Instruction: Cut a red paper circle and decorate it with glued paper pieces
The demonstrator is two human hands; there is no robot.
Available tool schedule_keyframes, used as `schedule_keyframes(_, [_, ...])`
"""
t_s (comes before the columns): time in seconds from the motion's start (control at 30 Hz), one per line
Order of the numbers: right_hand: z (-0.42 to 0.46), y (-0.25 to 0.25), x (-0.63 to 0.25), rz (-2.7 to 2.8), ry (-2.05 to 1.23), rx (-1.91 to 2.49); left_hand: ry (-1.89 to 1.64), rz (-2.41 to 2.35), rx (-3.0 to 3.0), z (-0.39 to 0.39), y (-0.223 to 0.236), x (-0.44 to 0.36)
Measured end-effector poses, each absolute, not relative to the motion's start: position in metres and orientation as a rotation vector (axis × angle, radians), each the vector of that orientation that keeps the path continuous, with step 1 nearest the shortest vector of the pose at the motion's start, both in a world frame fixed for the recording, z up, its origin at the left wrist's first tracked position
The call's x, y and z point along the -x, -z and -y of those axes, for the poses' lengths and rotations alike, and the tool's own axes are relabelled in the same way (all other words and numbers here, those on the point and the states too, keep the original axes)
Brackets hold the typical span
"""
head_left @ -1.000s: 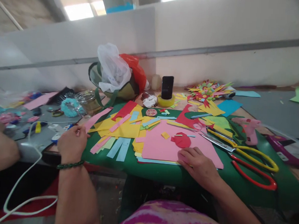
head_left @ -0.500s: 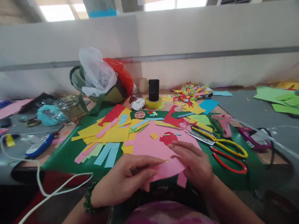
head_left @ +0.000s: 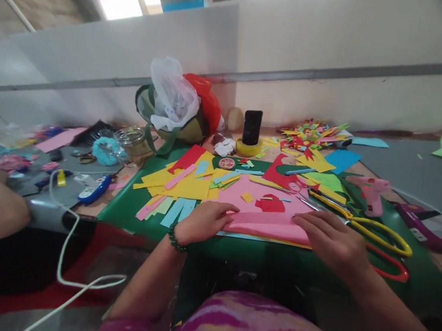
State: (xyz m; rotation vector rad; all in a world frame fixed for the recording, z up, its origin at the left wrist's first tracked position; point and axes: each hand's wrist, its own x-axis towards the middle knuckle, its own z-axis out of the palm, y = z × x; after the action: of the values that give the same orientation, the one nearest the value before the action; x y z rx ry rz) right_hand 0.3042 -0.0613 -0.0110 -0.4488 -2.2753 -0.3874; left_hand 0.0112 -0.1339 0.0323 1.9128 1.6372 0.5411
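Observation:
Both hands grip a pink sheet of paper near the front table edge, its near edge raised or folded over the stack beneath. My left hand, wearing a green bead bracelet, pinches its left end. At the right end, my right hand has its fingers closed on the sheet and partly covers large scissors with yellow and red handles. A red paper piece and a small yellow square lie just beyond the folded part. Left of my left hand are blue paper strips.
A green mat covers the work area. Behind stand a bag and a phone in a yellow tape roll. A pink glue gun lies right; another person's arm is at far left.
My left hand came from the left side to the pink sheet. The sheet was tilted up between both hands, and now lies lower on the stack with both hands spread to its ends.

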Motion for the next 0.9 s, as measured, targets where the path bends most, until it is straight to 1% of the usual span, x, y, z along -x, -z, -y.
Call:
schedule_keyframes(0.07, [0.065,0.018,-0.295,2.307,0.333,0.468,-0.477,-1.688,-1.962,0.131,-0.025,-0.014])
schedule_keyframes(0.13, [0.071,0.023,-0.281,2.332,0.282,0.470,-0.452,-1.605,-1.936,0.130,-0.022,-0.020])
schedule_keyframes(0.23, [0.079,0.030,-0.261,2.402,0.210,0.444,-0.475,-1.405,-1.869,0.130,-0.023,-0.028])
schedule_keyframes(0.33, [0.073,0.034,-0.255,2.399,0.215,0.451,-0.524,-1.362,-1.817,0.131,-0.026,-0.025])
schedule_keyframes(0.5, [0.064,0.025,-0.266,2.331,0.233,0.484,-0.571,-1.347,-1.685,0.126,-0.026,-0.011])
schedule_keyframes(0.63, [0.076,0.016,-0.253,2.360,0.192,0.436,-0.523,-1.220,-1.610,0.124,-0.026,-0.020])
schedule_keyframes(0.73, [0.081,0.017,-0.244,2.333,0.168,0.380,-0.550,-1.135,-1.517,0.129,-0.029,-0.027])
schedule_keyframes(0.9, [0.077,0.013,-0.262,2.260,0.167,0.360,-0.663,-1.234,-1.434,0.138,-0.032,-0.019])
